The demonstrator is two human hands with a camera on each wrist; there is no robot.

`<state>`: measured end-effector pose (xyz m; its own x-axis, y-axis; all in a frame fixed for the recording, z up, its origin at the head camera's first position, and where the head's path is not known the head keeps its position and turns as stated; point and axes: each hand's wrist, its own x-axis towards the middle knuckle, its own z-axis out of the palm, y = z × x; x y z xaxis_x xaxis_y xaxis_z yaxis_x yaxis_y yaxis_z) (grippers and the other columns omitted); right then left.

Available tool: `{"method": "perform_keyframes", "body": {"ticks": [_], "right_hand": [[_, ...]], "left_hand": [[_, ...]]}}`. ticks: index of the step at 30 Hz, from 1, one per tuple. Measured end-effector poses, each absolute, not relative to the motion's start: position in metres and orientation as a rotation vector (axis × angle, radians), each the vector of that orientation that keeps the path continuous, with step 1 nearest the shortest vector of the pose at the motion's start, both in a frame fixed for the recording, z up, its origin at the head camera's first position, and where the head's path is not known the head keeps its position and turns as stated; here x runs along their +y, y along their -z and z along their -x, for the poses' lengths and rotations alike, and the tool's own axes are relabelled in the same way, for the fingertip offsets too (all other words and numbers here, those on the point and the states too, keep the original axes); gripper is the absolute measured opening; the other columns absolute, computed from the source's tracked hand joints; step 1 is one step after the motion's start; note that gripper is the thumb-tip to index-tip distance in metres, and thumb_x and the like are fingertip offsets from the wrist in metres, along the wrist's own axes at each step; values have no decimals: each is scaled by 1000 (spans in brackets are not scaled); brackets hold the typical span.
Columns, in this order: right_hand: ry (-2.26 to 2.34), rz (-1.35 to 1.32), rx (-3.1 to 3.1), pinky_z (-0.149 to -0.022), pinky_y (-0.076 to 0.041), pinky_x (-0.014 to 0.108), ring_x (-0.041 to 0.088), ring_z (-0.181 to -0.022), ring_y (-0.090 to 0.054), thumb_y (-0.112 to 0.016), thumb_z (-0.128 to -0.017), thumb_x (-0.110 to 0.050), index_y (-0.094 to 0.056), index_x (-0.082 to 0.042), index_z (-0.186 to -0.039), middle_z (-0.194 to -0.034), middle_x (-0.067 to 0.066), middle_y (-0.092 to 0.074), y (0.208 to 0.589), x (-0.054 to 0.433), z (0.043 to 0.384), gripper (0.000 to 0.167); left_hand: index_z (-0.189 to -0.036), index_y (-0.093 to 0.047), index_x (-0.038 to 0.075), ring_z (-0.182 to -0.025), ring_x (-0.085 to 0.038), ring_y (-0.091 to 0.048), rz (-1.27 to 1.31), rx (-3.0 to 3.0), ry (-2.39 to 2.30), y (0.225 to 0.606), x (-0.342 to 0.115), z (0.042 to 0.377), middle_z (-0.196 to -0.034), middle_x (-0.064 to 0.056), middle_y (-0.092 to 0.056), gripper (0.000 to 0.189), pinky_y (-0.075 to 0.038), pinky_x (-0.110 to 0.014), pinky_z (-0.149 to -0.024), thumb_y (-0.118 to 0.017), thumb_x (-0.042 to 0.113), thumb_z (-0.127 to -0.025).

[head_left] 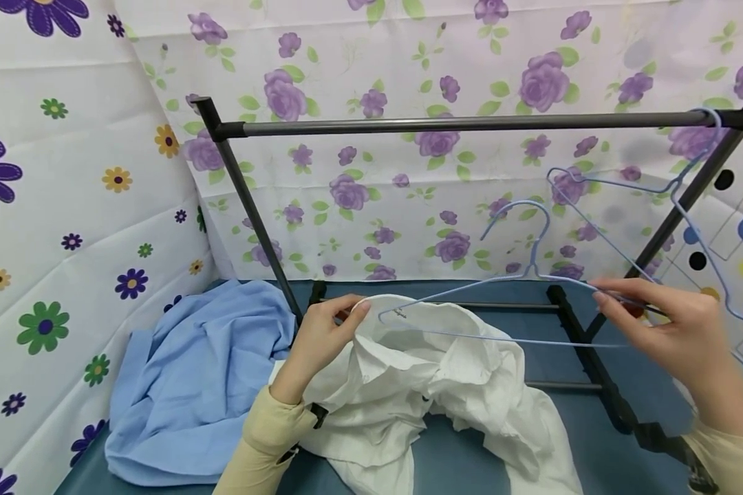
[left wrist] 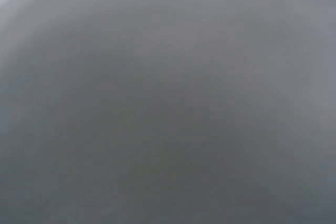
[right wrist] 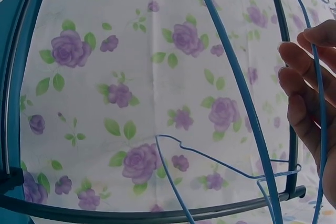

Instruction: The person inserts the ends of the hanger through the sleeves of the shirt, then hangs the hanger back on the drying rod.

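Observation:
My left hand (head_left: 329, 337) pinches the neck edge of a white shirt (head_left: 470, 364), which lies crumpled with its neckline raised. A thin blue wire hanger (head_left: 535, 254) is held by its right shoulder between the thumb and fingers of my right hand (head_left: 681, 330). Its left end overlaps the shirt's neck opening, near the left hand, and the hook points up. In the right wrist view, the fingers curl around the hanger wire (right wrist: 321, 93). Grey blur, something very close to the lens, fills nearly all of the left wrist view.
A dark metal rack (head_left: 384, 126) stands behind the shirt. Another blue hanger (head_left: 625, 184) hangs at its bar's right end. Light blue fabric (head_left: 192, 385) lies in a heap on the left of the blue-grey surface (head_left: 458, 440). Patterned sheets (head_left: 347, 62) enclose the back and sides.

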<state>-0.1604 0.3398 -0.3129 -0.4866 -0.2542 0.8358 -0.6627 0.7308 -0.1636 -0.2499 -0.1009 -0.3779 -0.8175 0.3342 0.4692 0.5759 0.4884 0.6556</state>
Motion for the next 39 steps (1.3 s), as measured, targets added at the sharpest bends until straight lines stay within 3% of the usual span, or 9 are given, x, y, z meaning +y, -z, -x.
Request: {"method": "perform_keyframes", "body": {"ticks": [7, 12, 15, 19, 25, 33, 39], "right_hand": [[-567, -773, -2056, -48, -34, 13, -5, -57, -47, -64, -98, -40, -79, -2, -97, -72, -3, -69, 317, 331, 168, 41], [-592, -805, -2013, -46, -35, 14, -3, -57, -53, -59, -100, -47, -79, 1, -94, -72, 2, -70, 319, 320, 170, 52], [-581, -767, -2024, -47, -38, 14, -4, -59, -54, -60, -99, -45, -79, 0, -95, -73, 3, -71, 321, 319, 170, 50], [-503, -706, -2059, -49, -42, 14, -1, -58, -57, -61, -99, -41, -79, -2, -99, -73, 4, -72, 320, 321, 169, 43], [-357, -726, -2041, -44, -37, 16, 8, -49, -55, -50, -102, -52, -79, -5, -98, -63, -1, -67, 319, 313, 171, 56], [-542, -828, -1997, -43, -34, 15, 0, -49, -50, -54, -102, -48, -80, -3, -97, -64, -2, -67, 327, 298, 180, 52], [-649, -858, -2006, -45, -30, 13, -2, -50, -42, -61, -101, -38, -79, -3, -99, -67, -3, -66, 334, 290, 184, 40]], "left_hand": [[-120, -75, 17, -72, -14, -64, 798, -2439, 1276, 376, -102, 247, -93, 3, -71, 31, -52, -31, -60, -57, 37, -104], [-117, -76, 14, -78, -11, -63, 819, -2395, 1270, 377, -100, 246, -93, 4, -68, 28, -56, -30, -71, -59, 33, -104], [-116, -76, 13, -81, -9, -62, 826, -2383, 1269, 376, -99, 245, -94, 4, -68, 28, -56, -30, -75, -60, 32, -104], [-116, -76, 14, -82, -9, -62, 835, -2385, 1277, 374, -98, 244, -95, 4, -68, 28, -56, -30, -75, -60, 33, -103], [-116, -76, 11, -81, -9, -63, 853, -2380, 1279, 372, -98, 244, -95, 4, -68, 29, -56, -29, -75, -60, 32, -103], [-113, -76, 13, -71, -11, -59, 890, -2323, 1293, 369, -91, 242, -88, 5, -65, 26, -55, -28, -65, -60, 30, -104], [-112, -77, 13, -68, -11, -55, 897, -2288, 1238, 367, -84, 241, -89, 6, -65, 27, -50, -26, -62, -59, 31, -104]]}}
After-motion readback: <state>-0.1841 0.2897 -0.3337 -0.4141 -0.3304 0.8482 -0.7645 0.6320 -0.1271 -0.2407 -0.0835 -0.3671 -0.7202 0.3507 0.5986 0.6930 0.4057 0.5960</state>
